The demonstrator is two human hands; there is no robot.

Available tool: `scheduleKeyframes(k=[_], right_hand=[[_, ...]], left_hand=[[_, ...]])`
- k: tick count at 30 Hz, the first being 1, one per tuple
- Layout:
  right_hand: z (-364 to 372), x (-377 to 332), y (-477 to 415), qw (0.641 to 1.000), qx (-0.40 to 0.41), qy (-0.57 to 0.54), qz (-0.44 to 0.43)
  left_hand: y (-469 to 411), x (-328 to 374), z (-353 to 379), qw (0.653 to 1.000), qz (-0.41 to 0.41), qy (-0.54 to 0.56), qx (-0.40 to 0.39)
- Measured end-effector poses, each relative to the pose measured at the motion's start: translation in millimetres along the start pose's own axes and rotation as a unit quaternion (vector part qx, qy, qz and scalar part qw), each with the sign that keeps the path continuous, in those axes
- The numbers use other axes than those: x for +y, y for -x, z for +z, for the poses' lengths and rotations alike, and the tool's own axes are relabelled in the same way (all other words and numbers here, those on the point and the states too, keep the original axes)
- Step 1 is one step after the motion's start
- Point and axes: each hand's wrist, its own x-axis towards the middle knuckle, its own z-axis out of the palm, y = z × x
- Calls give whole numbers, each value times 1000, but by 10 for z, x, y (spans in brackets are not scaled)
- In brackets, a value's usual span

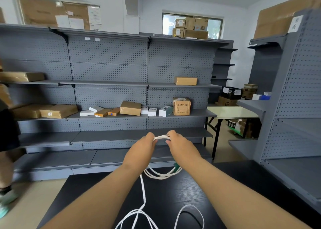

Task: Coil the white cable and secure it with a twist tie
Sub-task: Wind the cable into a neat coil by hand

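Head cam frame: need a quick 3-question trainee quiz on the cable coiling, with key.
1. True or false: the left hand and the right hand both grip the white cable.
2. How much of the cable is coiled? A: all of it. B: some loops, with a loose length trailing. C: none.
3. Fill in: the loose length lies on the black ____.

Key: 1 true. 2 B. 3 table.
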Motion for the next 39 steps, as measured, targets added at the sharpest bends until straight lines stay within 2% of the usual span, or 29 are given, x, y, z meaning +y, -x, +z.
scheduleKeyframes(k=[4,6,9,14,18,22,26,31,34,39], right_hand=[[-35,-16,29,1000,9,26,-7],[-49,-13,39,1000,18,1,16],[-48,-23,51,994,38,-72,73],[-50,-40,47,972,68,-176,140],[-28,-6,26,951,90,-230,185],[-18,5,35,950,81,-239,183],[-35,-14,44,990,54,-107,70],[-68,-21,42,999,14,28,-27],[-60,-31,55,998,25,49,-16],[-55,-61,50,993,66,-55,82]], left_hand=[[-22,12,-22,1000,3,-5,12],[-13,7,-15,999,-6,26,28],[-3,20,7,990,-66,112,48],[-14,66,45,935,-163,313,46],[14,61,37,903,-157,398,32],[26,99,26,905,-130,403,48],[20,94,15,967,-41,239,73],[-3,71,1,991,20,119,65],[-7,65,19,992,23,103,70],[-5,97,48,978,-18,194,70]])
